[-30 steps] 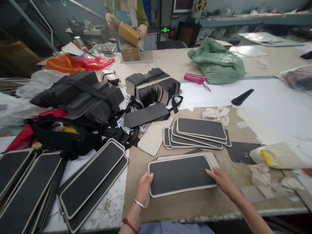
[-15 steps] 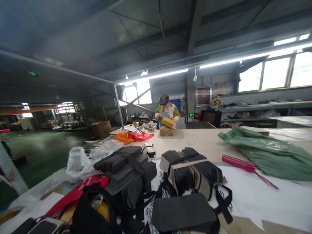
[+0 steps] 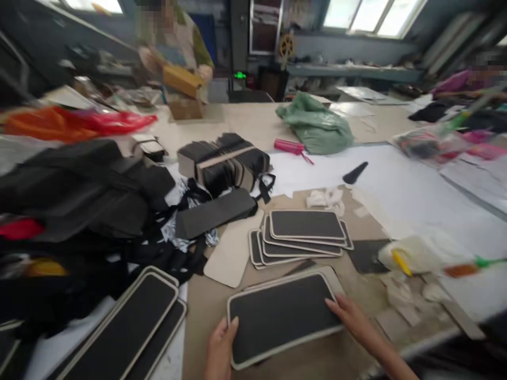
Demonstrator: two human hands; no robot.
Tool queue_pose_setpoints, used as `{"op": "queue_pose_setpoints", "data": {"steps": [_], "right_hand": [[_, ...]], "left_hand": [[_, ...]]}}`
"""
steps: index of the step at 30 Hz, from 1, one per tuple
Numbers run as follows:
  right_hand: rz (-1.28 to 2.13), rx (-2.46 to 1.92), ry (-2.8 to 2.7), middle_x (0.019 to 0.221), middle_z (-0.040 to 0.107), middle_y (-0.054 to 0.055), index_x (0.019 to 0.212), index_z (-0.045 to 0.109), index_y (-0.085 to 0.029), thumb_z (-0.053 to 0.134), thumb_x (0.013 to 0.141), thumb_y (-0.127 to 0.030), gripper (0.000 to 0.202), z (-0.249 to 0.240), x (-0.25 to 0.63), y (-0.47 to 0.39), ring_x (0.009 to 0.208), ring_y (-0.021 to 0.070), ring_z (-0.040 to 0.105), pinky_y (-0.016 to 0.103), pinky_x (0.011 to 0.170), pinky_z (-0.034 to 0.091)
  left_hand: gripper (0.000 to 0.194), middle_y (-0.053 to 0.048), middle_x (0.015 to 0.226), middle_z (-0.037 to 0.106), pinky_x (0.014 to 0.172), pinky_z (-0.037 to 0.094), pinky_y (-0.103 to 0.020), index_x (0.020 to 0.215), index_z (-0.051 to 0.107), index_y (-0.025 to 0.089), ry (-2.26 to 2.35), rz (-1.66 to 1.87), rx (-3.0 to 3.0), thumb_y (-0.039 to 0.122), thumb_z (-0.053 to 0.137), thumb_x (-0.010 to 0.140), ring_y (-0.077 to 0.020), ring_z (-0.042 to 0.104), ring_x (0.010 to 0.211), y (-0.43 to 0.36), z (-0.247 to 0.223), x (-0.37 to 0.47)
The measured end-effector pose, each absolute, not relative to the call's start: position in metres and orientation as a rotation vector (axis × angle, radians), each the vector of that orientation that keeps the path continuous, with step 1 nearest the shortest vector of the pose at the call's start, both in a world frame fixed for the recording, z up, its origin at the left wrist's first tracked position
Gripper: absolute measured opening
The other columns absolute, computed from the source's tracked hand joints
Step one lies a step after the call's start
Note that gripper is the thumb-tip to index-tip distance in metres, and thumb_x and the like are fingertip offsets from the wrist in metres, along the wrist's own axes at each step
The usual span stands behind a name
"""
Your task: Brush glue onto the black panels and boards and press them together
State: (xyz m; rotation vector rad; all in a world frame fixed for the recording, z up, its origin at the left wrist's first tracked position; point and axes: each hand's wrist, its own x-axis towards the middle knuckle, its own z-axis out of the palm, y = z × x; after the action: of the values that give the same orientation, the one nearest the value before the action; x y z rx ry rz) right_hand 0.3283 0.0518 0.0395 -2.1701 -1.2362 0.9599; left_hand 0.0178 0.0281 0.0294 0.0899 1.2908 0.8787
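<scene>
Panel (image 3: 281,319) pinched at both ends

Two bare hands grasp one dark panel with a pale rim, low over a brown sheet (image 3: 198,330) at the near side of the table. The left hand (image 3: 219,343) has its thumb on top at the left end; the right hand (image 3: 350,314) grips the right end, thumb likewise on the face. Another pale board (image 3: 335,279) peeks out behind the far right corner. Whether the near edge touches the sheet, I cannot tell.

It looks light and fairly stiff, since it spans the two grips without a visible sag (my guess is covered board). The dark face seems matt, so probably not very slippery; the thin rim and rounded corners look likeliest to scuff. The short ends seem the best hold, thumbs on the border, fingers beneath.

As for containers, a green bag (image 3: 317,126) bulges across the table, its contents hidden. A clear bag (image 3: 423,145) at the right holds something dark, too blurred to name. Far off, a co-worker (image 3: 174,31) holds a brown carton (image 3: 182,79) above a cardboard box (image 3: 185,110), whose inside does not show.
</scene>
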Motion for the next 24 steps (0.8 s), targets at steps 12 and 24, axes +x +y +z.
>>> {"op": "queue_pose_setpoints", "data": {"steps": [12,24], "right_hand": [[1.239,-2.002,-1.340,0.073,0.064,0.005,0.071,0.059,-0.019,0.050,0.070,-0.056,0.038,0.036,0.345,0.030,0.074,0.0230,0.058,0.034,0.069,0.047],[1.175,-2.016,-1.400,0.071,0.062,0.005,0.067,0.056,-0.020,0.034,0.079,-0.058,0.045,0.049,0.344,0.029,0.073,0.0236,0.057,0.036,0.070,0.047]], "left_hand": [[0.029,-0.008,0.084,0.072,0.081,0.054,-0.038,0.090,0.064,0.013,1.328,0.913,0.020,0.015,0.072,0.062,-0.0245,0.066,0.087,0.031,0.056,0.028],[0.048,-0.008,0.086,0.072,0.081,0.053,-0.038,0.086,0.063,0.013,1.307,0.925,0.088,0.031,0.082,0.047,-0.0261,0.065,0.090,0.028,0.053,0.027]]}}
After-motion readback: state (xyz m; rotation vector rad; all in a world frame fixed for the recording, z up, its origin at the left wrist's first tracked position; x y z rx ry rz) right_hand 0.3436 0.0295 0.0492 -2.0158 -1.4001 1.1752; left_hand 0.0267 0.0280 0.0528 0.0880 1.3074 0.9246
